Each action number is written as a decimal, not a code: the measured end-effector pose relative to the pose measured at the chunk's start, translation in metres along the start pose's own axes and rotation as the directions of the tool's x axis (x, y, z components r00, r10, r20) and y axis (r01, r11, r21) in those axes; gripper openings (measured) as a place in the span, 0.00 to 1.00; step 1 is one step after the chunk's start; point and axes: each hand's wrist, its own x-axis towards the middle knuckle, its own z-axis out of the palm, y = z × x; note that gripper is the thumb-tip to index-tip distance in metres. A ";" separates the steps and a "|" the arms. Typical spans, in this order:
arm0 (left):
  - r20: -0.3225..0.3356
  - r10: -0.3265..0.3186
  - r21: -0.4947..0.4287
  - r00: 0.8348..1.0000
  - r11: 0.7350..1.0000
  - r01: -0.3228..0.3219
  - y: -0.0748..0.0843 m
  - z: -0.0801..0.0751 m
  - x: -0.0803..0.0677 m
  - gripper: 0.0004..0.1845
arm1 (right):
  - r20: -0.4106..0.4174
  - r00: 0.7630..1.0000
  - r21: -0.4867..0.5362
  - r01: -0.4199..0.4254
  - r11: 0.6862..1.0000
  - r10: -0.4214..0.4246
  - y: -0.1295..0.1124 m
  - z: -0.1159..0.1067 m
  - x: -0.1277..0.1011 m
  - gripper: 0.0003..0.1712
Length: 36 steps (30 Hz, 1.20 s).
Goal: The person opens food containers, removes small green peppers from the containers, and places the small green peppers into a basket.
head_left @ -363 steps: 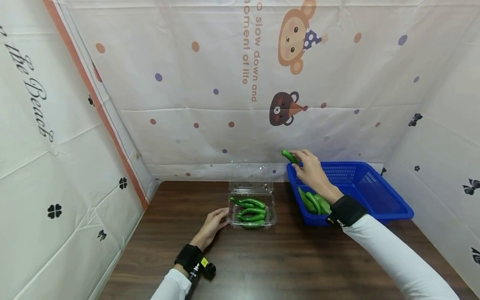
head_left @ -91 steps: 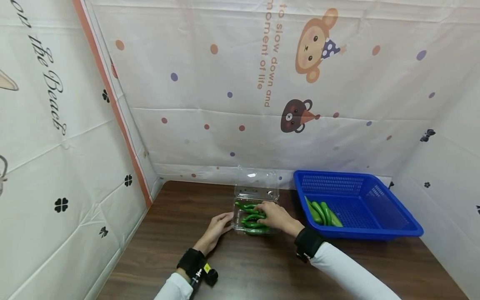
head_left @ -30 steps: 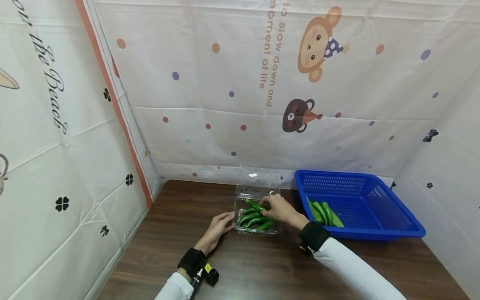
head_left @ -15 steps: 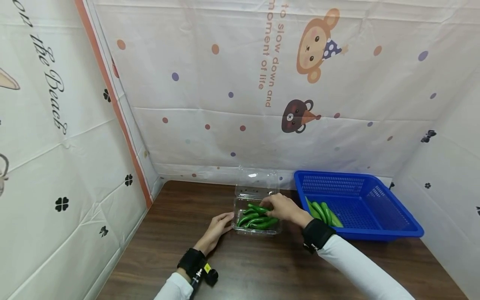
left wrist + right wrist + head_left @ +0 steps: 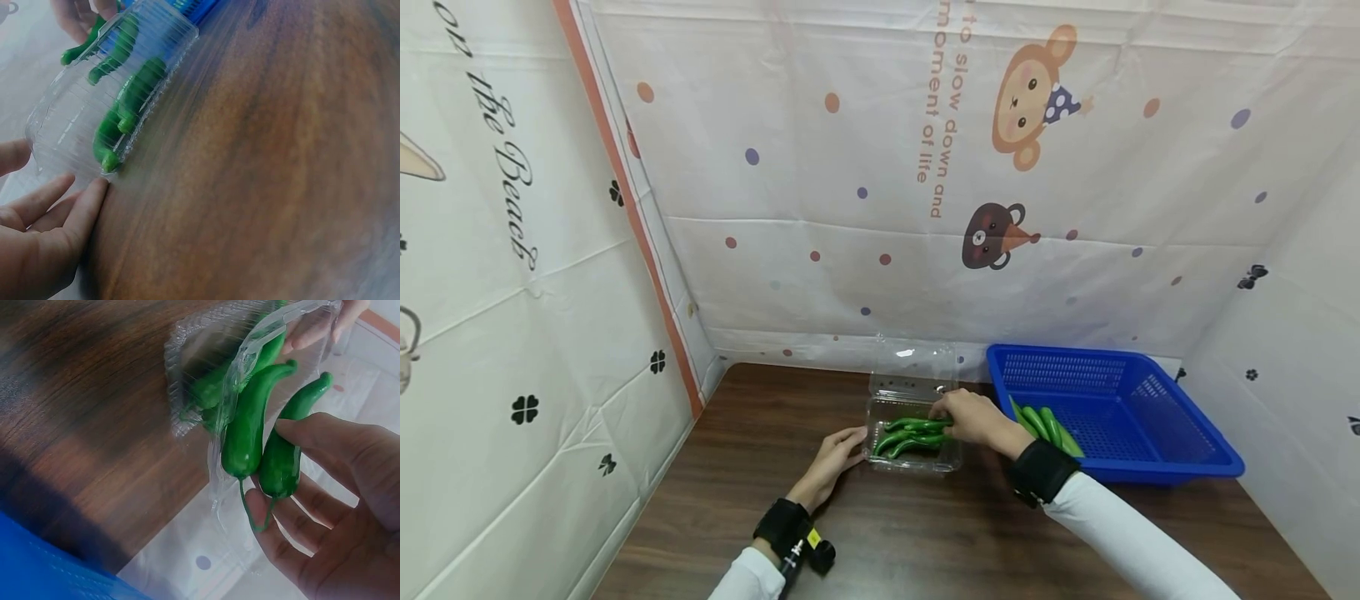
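Note:
A clear plastic clamshell box (image 5: 880, 461) stands on the table with its lid (image 5: 913, 360) up, and several green chili peppers (image 5: 904, 443) lie inside. My right hand (image 5: 972, 415) reaches over the box's right side. In the right wrist view it pinches one green chili pepper (image 5: 292, 439), thumb in front and fingers behind. Another chili pepper (image 5: 251, 422) lies right beside that one, at the box's edge. My left hand (image 5: 831, 460) rests at the box's left wall, its extended fingertips (image 5: 95, 189) at the plastic in the left wrist view.
To the right stands a blue plastic basket (image 5: 1120, 469) with several more green peppers (image 5: 1049, 427) at its left end. The brown wooden table (image 5: 887, 542) meets a printed cloth backdrop (image 5: 820, 287) behind the box, with cloth on both sides too.
Earlier my right hand held a chili pepper over the basket; now it is at the box. Over the last second it shifts slightly right, and the peppers in the box change position. My left hand stays put.

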 end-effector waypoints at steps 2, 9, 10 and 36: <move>-0.003 -0.002 0.000 1.000 1.000 0.002 0.000 0.000 0.000 0.31 | -0.003 1.000 -0.013 0.007 1.000 -0.007 0.001 0.001 -0.001 0.15; 0.001 0.000 0.003 1.000 1.000 0.000 0.000 0.000 -0.001 0.32 | -0.012 1.000 -0.033 0.022 0.999 -0.022 0.003 0.000 -0.007 0.14; 0.000 0.001 0.004 1.000 1.000 -0.001 0.000 0.000 -0.001 0.32 | -0.013 1.000 -0.031 0.025 0.999 -0.026 0.003 0.000 -0.007 0.14; -0.001 0.004 0.007 1.000 1.000 -0.004 0.001 0.002 -0.003 0.32 | -0.091 0.993 0.033 0.083 0.996 -0.080 0.020 0.003 -0.018 0.20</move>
